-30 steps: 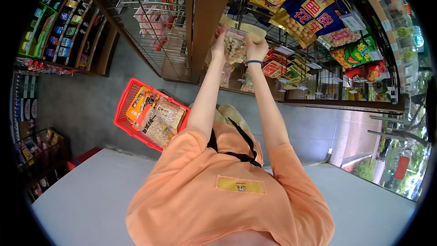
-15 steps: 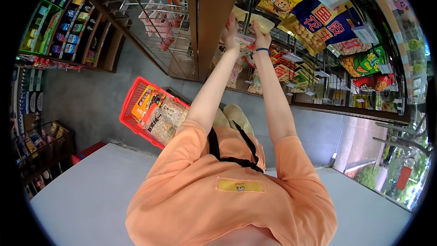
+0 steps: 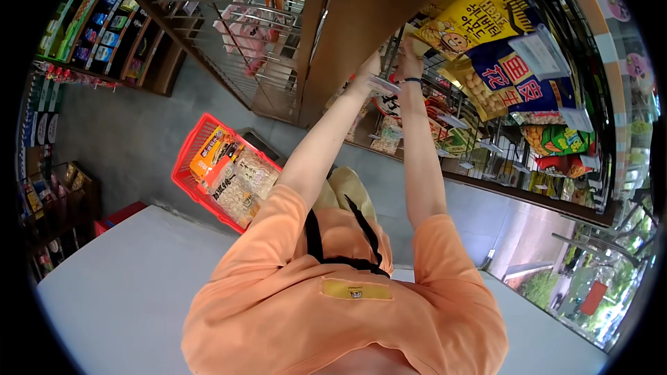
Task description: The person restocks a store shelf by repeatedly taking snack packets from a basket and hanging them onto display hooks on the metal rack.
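Note:
Both arms reach forward into the snack rack. My left hand (image 3: 368,71) is beside the brown upright panel, next to a clear price-tag holder (image 3: 384,85), its fingers largely hidden. My right hand (image 3: 410,62), with a dark band at the wrist, is just right of it among the rack wires, and its fingertips are not clear. Whatever either hand touches deeper in the rack cannot be made out. Nearest on the right hang a yellow almond snack bag (image 3: 472,21) and a blue peanut bag (image 3: 511,80).
A red shopping basket (image 3: 182,167) holding several snack packs stands on the grey floor to the left. The brown panel (image 3: 368,7) borders the rack's left side. Lower rack rows hold more packets (image 3: 563,135). A wire rack (image 3: 271,90) with pink items stands left.
My hands have moved farther into the rack and slightly right. The pale yellow pack that was between them is no longer clearly visible. The view has shifted a little.

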